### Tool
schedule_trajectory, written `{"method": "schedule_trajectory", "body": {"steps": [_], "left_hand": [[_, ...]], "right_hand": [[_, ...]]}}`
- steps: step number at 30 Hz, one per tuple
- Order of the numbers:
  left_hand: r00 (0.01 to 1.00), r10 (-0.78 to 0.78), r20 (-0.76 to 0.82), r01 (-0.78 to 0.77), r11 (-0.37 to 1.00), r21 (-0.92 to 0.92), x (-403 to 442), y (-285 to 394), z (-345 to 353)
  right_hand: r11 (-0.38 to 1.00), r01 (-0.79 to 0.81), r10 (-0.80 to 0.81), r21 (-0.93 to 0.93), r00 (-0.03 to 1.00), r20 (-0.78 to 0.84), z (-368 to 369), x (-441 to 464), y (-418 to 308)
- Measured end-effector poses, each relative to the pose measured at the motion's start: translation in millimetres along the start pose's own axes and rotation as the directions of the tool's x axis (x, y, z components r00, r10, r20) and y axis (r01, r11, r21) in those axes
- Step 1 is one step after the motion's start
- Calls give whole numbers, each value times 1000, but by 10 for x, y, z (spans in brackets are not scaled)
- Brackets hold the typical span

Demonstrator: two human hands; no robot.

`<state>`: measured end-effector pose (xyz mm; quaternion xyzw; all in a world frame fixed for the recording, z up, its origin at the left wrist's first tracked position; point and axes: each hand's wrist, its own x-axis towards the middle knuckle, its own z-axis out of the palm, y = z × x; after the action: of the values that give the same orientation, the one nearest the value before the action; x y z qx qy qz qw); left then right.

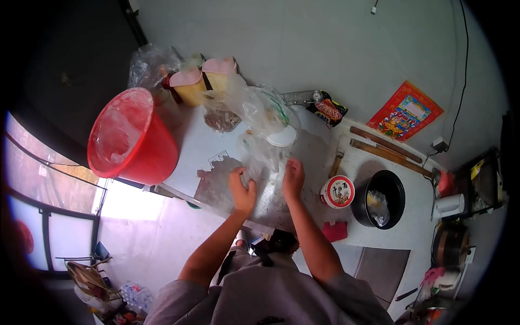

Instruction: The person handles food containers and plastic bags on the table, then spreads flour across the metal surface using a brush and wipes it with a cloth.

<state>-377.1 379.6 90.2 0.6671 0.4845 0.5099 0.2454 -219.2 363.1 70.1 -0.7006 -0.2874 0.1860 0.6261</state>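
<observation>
A thin clear plastic bag [259, 157] lies on the worktop in front of me, between my two hands. My left hand [243, 190] is beside the bag's near left edge, its thumb and fingers apart. To the right of the bag is my right hand [293, 180], fingers loosely extended; whether they touch the plastic is hard to make out. Beyond them, a round white lid [282, 136] sits beside a larger crumpled clear bag [260, 111]. A bag with brownish contents [221, 119] rests farther left.
A red bucket [162, 151] lined with plastic stands at the left edge. Yellow containers with pink lids [188, 86] are at the back. On the right are a white labelled tub [338, 192], a black pot [398, 197], wooden rods [387, 154] and a red cloth [335, 231].
</observation>
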Motion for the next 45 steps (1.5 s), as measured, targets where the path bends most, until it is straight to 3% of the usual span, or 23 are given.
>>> {"method": "schedule_trajectory", "body": {"steps": [2,5,9,15,20,23,26,29,31,32,33,36,40,43,45], "left_hand": [[991,101,86,-108,991,81,115,103,-24],[938,225,264,-274,948,165,296,301,-43],[811,348,471,-447,887,114,465,303,65],[859,140,493,-215,972,97,455,-70,212],[884,94,459,-179,973,146,414,-253,283],[896,44,441,-156,963,221,429,-188,328],[912,54,406,-185,939,291,396,-88,399],[915,126,383,-219,953,210,311,61,522],[906,197,374,-260,957,127,229,237,596],[898,242,368,-295,951,94,181,338,644],[888,287,360,-329,942,61,136,433,705],[858,317,404,-315,946,-74,-71,637,924],[808,335,485,-274,942,-193,-354,885,1196],[745,337,576,-246,941,-234,-524,986,1387],[728,323,604,-227,946,-231,-646,998,1494]], "right_hand": [[999,13,-15,-29,999,-44,90,215,234],[878,-340,349,336,936,36,228,411,98],[814,-471,488,340,872,43,421,614,98],[688,-586,653,429,757,-13,575,677,120],[588,-611,674,530,732,97,494,664,214],[567,-591,687,574,724,67,356,492,-128],[532,-516,624,672,775,101,102,310,-173],[752,-329,452,571,888,-82,-224,185,-224],[955,-83,145,287,968,-205,-473,100,-83],[991,49,-21,121,974,-226,-613,67,-17],[950,189,-242,-247,948,-208,-793,20,-171],[614,387,-491,-687,870,51,-1265,-89,-243],[547,369,-428,-751,895,129,-1758,-184,-60],[569,328,-294,-754,938,185,-1991,-194,224],[597,350,-330,-722,927,177,-2022,-178,313]]}}
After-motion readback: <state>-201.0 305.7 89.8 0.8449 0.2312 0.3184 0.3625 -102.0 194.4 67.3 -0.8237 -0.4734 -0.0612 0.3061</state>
